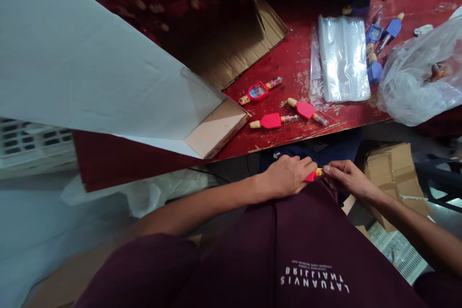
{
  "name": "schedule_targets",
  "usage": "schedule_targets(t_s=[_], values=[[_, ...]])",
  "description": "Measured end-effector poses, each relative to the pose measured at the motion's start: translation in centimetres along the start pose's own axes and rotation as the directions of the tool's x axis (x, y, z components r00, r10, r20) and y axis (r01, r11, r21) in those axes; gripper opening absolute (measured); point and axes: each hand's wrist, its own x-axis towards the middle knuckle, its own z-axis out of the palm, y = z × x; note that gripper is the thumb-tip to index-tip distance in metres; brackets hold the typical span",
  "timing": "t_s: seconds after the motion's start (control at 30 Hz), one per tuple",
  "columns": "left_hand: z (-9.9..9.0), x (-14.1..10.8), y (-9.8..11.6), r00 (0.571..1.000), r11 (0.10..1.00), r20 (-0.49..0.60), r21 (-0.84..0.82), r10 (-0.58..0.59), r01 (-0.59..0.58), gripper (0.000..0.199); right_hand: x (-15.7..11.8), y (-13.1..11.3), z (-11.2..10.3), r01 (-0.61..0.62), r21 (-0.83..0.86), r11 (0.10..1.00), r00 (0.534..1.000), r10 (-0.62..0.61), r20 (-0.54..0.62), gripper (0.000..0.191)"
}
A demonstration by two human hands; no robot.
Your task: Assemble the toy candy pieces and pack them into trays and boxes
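A small red plastic toy (310,176) is gripped between the two hands, just below the front edge of the red-painted table (285,140). Its red body is pressed under the fingers of the left hand (285,176), so that most of it is hidden. A short yellow end is left showing towards the right hand (348,180), and the fingertips (327,168) of that hand are set against it. The toy is held roughly level, tilted slightly upward at the yellow end. Finer details are too small to be made out.
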Motion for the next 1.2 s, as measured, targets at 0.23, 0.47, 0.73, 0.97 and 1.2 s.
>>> schedule_targets(t_s=[0.23,0.47,0.73,0.97,1.2], values=[[-0.6,0.5,-1.9,0.989,0.919,0.116,-0.371,-0.094,0.131,0.03,0.2,0.3,-0.4,0.498,-0.569,0.655,0.79,-0.613,-0.015,0.033],[-1.2,0.3,-0.3,0.999,1.0,0.05,0.011,0.004,-0.005,0.021,0.6,-0.2,0.1,0.199,-0.14,0.97,0.98,-0.199,0.013,0.047],[-1.3,0.7,-2.2,0.991,0.98,0.11,-0.179,-0.072,0.091,0.034,1.0,0.1,-0.3,0.492,-0.603,0.628,0.792,-0.61,0.011,0.034],[-0.3,-0.1,-1.5,0.996,0.995,0.086,0.102,-0.025,0.016,0.024,2.0,-0.1,0.6,0.168,-0.12,0.978,0.985,-0.164,0.046,0.049],[0.2,-1.1,-4.5,0.979,0.968,-0.145,0.185,-0.144,0.17,0.037,2.5,-0.7,-0.6,0.233,-0.308,0.923,0.961,-0.266,-0.072,0.045]])
